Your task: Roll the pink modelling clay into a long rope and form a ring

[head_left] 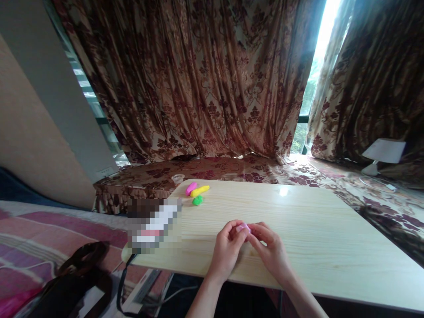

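While both hands meet over the table [298, 229], the left hand [227, 247] and right hand [270, 247] pinch a little pink lump [244, 228]. It looks light, soft and squishy, so gentle fingertips on its edges should hold it best.

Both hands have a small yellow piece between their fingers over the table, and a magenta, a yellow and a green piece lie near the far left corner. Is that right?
Not quite: the head view shows that the small piece between the fingers of both hands is pale pink, not yellow. The rest of your statement stands.
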Demonstrator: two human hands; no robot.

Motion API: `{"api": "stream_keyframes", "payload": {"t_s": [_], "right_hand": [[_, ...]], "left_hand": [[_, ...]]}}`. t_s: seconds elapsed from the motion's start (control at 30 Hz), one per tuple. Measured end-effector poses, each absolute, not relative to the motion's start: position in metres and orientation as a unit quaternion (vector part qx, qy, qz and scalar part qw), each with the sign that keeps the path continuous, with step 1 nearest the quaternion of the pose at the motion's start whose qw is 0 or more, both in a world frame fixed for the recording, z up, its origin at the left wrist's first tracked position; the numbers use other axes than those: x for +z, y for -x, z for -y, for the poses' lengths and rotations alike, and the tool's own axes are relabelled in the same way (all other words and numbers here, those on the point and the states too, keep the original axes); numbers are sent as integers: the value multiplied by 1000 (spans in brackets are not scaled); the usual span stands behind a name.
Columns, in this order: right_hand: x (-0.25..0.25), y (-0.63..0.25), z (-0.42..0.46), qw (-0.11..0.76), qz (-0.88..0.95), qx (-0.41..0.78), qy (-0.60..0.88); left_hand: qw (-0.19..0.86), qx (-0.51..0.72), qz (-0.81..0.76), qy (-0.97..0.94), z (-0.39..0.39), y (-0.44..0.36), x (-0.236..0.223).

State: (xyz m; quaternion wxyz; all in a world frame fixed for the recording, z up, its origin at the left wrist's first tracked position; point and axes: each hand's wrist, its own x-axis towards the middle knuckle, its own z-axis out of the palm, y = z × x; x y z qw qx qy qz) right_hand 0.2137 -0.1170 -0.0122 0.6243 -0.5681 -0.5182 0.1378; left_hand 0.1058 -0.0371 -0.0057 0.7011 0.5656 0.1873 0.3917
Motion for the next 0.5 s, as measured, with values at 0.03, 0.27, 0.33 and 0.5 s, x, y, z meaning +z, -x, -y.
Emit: {"api": "stream_keyframes", "payload": {"t_s": [0.03, 0.27, 0.33, 0.5], "right_hand": [[-11, -214, 118, 622, 521, 133, 569], [-5, -212, 120, 617, 531, 97, 573], [-6, -212, 120, 612, 534, 85, 577], [-8, -215, 119, 611, 533, 82, 579]], "left_hand": [[701, 391, -190, -565, 36, -106, -7], [697, 380, -190, -578, 36, -103, -7], [691, 371, -182, -593, 38, -103, -4], [671, 364, -179, -621, 41, -105, -1]]}}
